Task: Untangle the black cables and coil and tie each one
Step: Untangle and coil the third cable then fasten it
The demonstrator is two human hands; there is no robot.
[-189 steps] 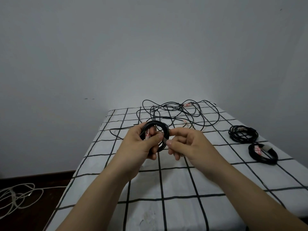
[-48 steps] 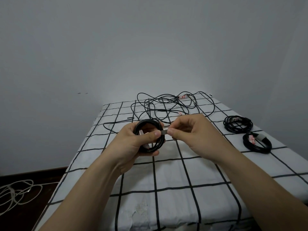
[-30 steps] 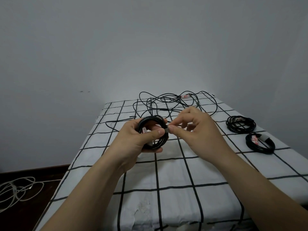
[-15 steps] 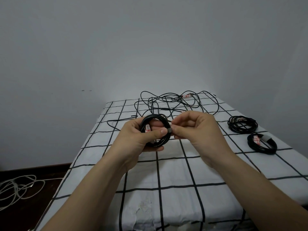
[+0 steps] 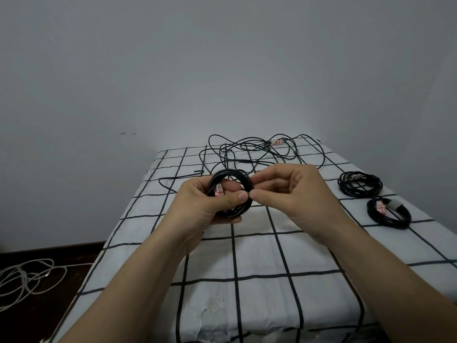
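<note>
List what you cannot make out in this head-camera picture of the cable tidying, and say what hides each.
Head view only.
Whether the held coil is tied: the thumb of the left hand and the fingers of the right hand cover that spot.
How many cables form the tangle: strands thin, overlapping.
The white cable's full extent: cut by the left edge.
Any tie on the far coil: too small.

Both bare forearms reached forward and converged, wrists held level. The left hand gripped the coiled cable, its fingers curled behind and through the ring and its thumb pressed across the front. The right hand, palm turned inward with fingers curled, pinched the coil's right side between thumb and forefinger. The two thumb tips almost touched.
</note>
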